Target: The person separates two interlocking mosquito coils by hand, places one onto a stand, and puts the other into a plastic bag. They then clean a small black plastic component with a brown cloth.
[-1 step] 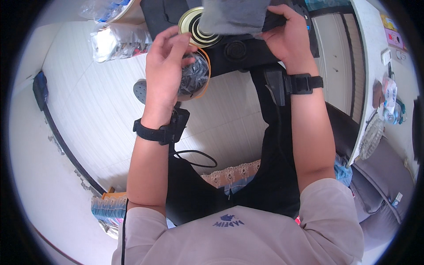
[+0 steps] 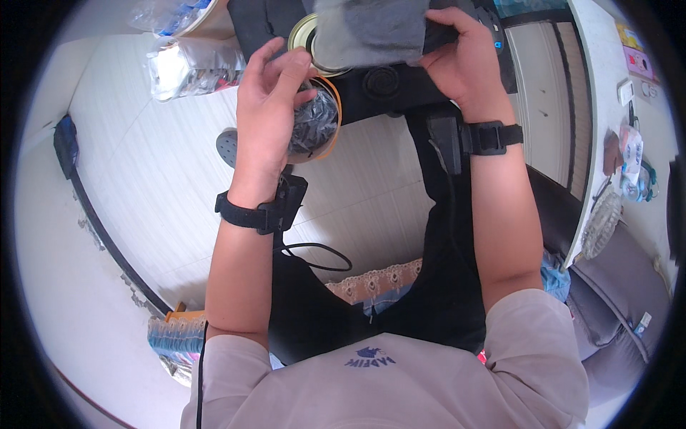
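Note:
My right hand [image 2: 461, 61] is closed on the right edge of a flat grey sheet or pouch [image 2: 371, 32], thumb and fingers pinching it. The material looks like thin grey plastic; its upper part runs out of view. Beneath it, partly covered, shows a round gold-coloured tin lid [image 2: 303, 34] with dark rings. My left hand [image 2: 275, 82] is open, its fingers loosely bent and apart, holding nothing. It hovers at the left of a round container [image 2: 339, 114] with an orange rim. Crumpled dark plastic [image 2: 314, 121] fills that container.
A black table surface [image 2: 421, 82] bears a small black coiled disc [image 2: 381, 83]. At the upper left stand a clear bag [image 2: 193, 68] and a pale bin [image 2: 211, 18]. A white counter [image 2: 593, 143] with small items runs along the right, beside a grey padded seat [image 2: 607, 307].
The grey sheet has shifted slightly left, covering more of the gold lid, and my right fingers have moved a little left with it. My left fingers have lifted slightly.

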Available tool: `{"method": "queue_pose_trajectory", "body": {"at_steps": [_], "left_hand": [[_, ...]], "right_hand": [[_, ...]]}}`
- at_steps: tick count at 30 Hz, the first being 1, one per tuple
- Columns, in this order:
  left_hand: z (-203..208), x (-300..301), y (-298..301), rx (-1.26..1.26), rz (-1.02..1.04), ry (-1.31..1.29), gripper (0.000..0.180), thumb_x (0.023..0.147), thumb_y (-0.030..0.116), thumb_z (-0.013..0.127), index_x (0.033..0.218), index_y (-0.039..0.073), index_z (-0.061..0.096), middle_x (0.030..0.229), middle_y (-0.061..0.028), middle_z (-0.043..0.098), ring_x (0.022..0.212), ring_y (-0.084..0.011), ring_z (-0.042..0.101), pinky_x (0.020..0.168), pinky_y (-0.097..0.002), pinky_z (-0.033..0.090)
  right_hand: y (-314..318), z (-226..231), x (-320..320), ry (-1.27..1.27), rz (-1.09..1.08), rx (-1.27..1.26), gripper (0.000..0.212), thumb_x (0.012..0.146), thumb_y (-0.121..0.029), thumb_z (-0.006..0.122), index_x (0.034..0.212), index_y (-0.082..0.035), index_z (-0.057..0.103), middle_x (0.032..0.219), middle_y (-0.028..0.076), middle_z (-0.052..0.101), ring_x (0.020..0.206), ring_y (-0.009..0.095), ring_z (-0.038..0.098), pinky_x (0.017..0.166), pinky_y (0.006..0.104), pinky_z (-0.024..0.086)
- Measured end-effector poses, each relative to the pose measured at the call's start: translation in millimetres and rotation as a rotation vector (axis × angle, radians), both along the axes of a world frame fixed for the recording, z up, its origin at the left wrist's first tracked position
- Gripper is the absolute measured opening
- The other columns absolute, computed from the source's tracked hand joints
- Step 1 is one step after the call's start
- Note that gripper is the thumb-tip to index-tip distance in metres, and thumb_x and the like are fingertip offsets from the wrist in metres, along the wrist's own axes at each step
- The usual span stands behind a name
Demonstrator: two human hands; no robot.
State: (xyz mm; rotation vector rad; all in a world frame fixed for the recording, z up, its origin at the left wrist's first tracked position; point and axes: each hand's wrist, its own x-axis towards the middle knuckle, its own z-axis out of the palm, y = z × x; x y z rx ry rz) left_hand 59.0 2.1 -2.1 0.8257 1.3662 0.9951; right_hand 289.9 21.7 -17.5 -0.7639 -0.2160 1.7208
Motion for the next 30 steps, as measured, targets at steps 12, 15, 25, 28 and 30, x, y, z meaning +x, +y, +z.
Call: {"method": "queue_pose_trajectory", "body": {"at_steps": [12,15,25,28,30], "left_hand": [[-18,-20,9,-0.035,0.225,-0.083,0.015,0.095,0.013,0.067,0.088,0.000,0.070,0.073,0.0023,0.058,0.064,-0.0048,0.045,0.057,-0.0220,0.034],[-11,-28,16,-0.064,0.245,-0.003,0.014,0.096,0.007,0.062,0.103,-0.003,0.068,0.091,-0.0051,0.066,0.076,-0.0105,0.060,0.068,-0.0239,0.048],[-15,-20,11,0.003,-0.029,-0.388,0.030,0.098,0.001,0.050,0.126,-0.004,0.060,0.122,-0.0123,0.066,0.110,-0.0198,0.063,0.098,-0.0335,0.048],[-11,-23,14,-0.062,0.016,-0.413,0.031,0.101,0.008,0.047,0.128,-0.004,0.058,0.125,-0.0118,0.065,0.114,-0.0210,0.062,0.102,-0.0347,0.046],[-10,-27,15,-0.091,0.033,-0.412,0.033,0.102,0.013,0.047,0.128,-0.004,0.057,0.126,-0.0111,0.064,0.116,-0.0209,0.061,0.103,-0.0345,0.045]], "right_hand": [[-1,-2,-15,-0.265,-0.135,-0.017,0.029,0.090,-0.003,0.057,0.117,0.005,0.063,0.109,0.012,0.071,0.100,0.025,0.068,0.093,0.0355,0.054],[1,-6,-10,-0.117,-0.183,-0.033,0.027,0.091,-0.004,0.057,0.115,0.007,0.064,0.109,0.013,0.071,0.102,0.026,0.068,0.094,0.0361,0.054],[-6,-13,-37,-0.251,0.128,-0.030,0.030,0.086,-0.021,0.077,0.113,-0.009,0.069,0.119,0.004,0.069,0.117,0.022,0.057,0.100,0.0460,0.036],[-8,-10,-37,-0.315,0.216,-0.138,0.029,0.086,-0.023,0.077,0.112,-0.011,0.070,0.117,0.003,0.071,0.117,0.020,0.058,0.100,0.0464,0.034],[-9,-8,-38,-0.318,0.258,-0.165,0.028,0.087,-0.022,0.077,0.112,-0.011,0.070,0.115,0.004,0.072,0.113,0.020,0.061,0.099,0.0466,0.036]]}}
